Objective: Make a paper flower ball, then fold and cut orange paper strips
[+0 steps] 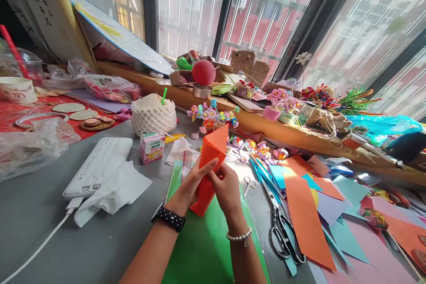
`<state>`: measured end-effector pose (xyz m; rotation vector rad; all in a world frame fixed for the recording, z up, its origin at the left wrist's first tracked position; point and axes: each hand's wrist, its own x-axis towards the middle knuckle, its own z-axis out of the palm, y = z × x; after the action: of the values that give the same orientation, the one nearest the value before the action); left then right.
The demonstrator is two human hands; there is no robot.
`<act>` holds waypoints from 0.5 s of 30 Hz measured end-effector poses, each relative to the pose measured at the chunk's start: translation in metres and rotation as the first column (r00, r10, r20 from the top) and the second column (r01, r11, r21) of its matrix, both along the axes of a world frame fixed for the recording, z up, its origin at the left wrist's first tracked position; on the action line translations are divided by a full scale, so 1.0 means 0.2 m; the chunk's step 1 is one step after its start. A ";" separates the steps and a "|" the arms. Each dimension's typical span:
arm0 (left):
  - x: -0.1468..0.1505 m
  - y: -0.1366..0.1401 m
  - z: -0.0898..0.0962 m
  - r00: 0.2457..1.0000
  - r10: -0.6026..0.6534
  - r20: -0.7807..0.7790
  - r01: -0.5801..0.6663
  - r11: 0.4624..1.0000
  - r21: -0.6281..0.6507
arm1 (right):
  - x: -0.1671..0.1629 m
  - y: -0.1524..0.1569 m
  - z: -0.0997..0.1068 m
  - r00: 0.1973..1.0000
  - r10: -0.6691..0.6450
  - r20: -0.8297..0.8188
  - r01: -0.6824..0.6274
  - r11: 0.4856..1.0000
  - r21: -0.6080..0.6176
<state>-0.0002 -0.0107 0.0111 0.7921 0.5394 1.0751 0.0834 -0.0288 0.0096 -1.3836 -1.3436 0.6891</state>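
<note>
An orange sheet of paper (213,148), folded with a pointed top corner, stands tilted between my two hands. My left hand (193,182) grips it from the left, thumb pressed on its face. From the right, my right hand (228,188) pinches the same paper, its thumb close to the left one. Below them lies a green mat (209,248) with a clear cover. A pink ruler (187,164) rests on its upper left part. Small scissors (249,184) lie just right of my right hand, and large black-handled scissors (280,230) lie farther right.
On the left are a white power bank (100,164) with a cable, a crumpled tissue (115,191), a small pink box (152,147) and a net-wrapped coconut (153,115). Coloured paper pieces (308,217) cover the right side. Paper flowers (262,151) and a crowded ledge (249,115) stand behind.
</note>
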 end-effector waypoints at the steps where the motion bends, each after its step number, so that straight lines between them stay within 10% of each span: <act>1: -0.01 0.00 0.00 1.000 0.006 0.013 -0.006 0.999 -0.038 | -0.01 0.00 0.00 0.999 0.027 -0.037 -0.027 1.000 -0.007; 10: -0.02 0.03 0.00 0.991 0.100 0.092 -0.083 0.981 -0.177 | 0.04 -0.02 0.00 0.930 0.229 -0.289 -0.243 0.970 -0.015; 15: -0.04 0.06 -0.02 0.962 0.263 0.066 -0.236 0.932 -0.275 | 0.15 -0.04 -0.05 0.929 -0.054 -0.367 0.091 0.992 0.086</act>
<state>-0.0088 0.0013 0.0078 0.4377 0.6938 1.2399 0.1144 -0.0366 0.0001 -1.1503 -1.0134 0.7733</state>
